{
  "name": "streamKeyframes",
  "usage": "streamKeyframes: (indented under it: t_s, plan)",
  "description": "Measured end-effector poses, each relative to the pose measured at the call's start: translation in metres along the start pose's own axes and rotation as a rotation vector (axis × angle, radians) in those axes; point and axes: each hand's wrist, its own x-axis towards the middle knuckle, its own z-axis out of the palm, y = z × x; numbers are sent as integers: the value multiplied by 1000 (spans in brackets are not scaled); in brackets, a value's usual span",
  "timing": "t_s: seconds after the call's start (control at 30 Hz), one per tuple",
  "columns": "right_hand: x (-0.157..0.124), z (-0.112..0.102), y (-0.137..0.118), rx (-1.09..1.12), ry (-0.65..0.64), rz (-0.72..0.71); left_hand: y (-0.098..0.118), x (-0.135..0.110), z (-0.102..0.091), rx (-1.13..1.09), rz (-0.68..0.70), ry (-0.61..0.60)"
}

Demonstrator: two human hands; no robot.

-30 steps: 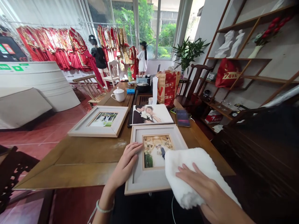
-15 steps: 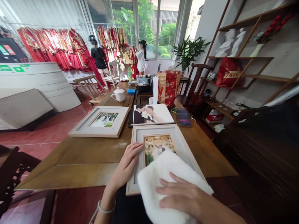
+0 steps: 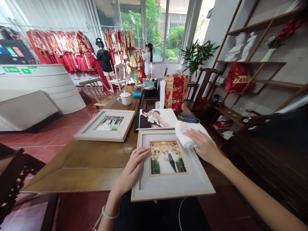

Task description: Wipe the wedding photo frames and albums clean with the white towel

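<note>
A pale wooden picture frame [image 3: 166, 189] with a wide light mat lies in front of me, its near side past the table's edge. Inside it is a wedding photo [image 3: 168, 158] of a couple. My left hand [image 3: 134, 165] holds the frame's left side, fingers laid over the rim and mat; its thumb is not clearly visible. At the far right corner, my right hand [image 3: 202, 142] presses a folded white cloth [image 3: 181, 131] against the frame, fingers closed over it. Behind, a large couple photo print [image 3: 166, 117] lies close to the frame's far edge.
Another framed photo [image 3: 83, 131] lies left on the wooden table [image 3: 96, 166]. A phone [image 3: 190, 118], a paper bag [image 3: 176, 93], a lidded white cup [image 3: 125, 98] and a black bowl [image 3: 149, 90] stand farther back. Two people are beside red garments [image 3: 79, 54]. A white cable [image 3: 180, 211] hangs near my lap.
My right hand has carried the cloth away from me, from the near right part of the frame to its far right corner, uncovering the photo. My left hand stays on the frame.
</note>
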Motion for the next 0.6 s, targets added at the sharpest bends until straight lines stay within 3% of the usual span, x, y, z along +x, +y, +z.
streamKeyframes:
  t_s: [0.17,0.33,0.5,0.6]
  plan:
    - [30,15,-18,-70,-166,0,-1,1,1,-4,2,0]
    - [15,8,-56,24,-317,-132,0,0,0,-5,4,2]
    - [-23,-28,-87,274,-522,-261,0,0,1,-1,2,-3]
    - [-48,-60,-89,421,-623,-257,0,0,1,3,6,0]
